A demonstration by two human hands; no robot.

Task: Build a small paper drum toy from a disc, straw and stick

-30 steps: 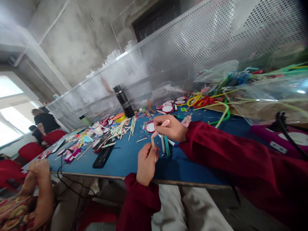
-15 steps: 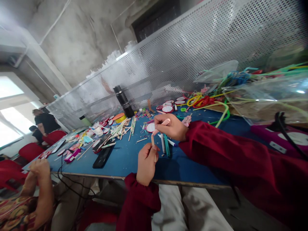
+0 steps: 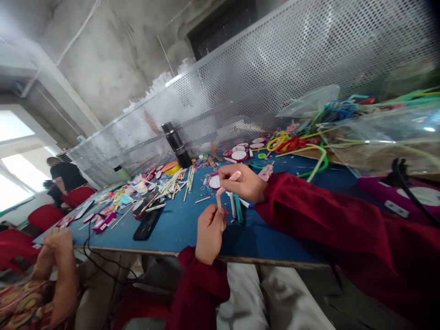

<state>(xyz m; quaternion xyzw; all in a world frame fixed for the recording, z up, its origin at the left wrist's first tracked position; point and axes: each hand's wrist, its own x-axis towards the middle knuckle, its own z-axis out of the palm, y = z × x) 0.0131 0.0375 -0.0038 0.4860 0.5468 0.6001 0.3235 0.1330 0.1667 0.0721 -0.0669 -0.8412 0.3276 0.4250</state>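
Note:
My left hand [image 3: 209,236] is closed around a flat wooden craft stick [image 3: 219,201], held upright above the table's front edge. Just above and to the right, my right hand [image 3: 248,183] pinches a slim pink stick [image 3: 235,176] whose exact kind I cannot make out. The pink stick's lower end meets the top of the wooden stick, or comes very close to it. Below my right hand lie a teal pen [image 3: 238,210] and a grey pen [image 3: 233,206]. A white marker with a blue cap [image 3: 245,203] rests beside them.
A black bottle [image 3: 176,145] stands by the perforated metal panel [image 3: 275,59]. Loose paper sticks [image 3: 177,183], a black phone [image 3: 147,224] and craft scraps cover the left. Colourful pipe cleaners [image 3: 288,144] and a purple box [image 3: 388,199] lie right. Another person's hands [image 3: 58,238] rest at the left edge.
My right hand has shifted very slightly left with the pink stick. My left hand stays nearly still, with the wooden craft stick in the same grip.

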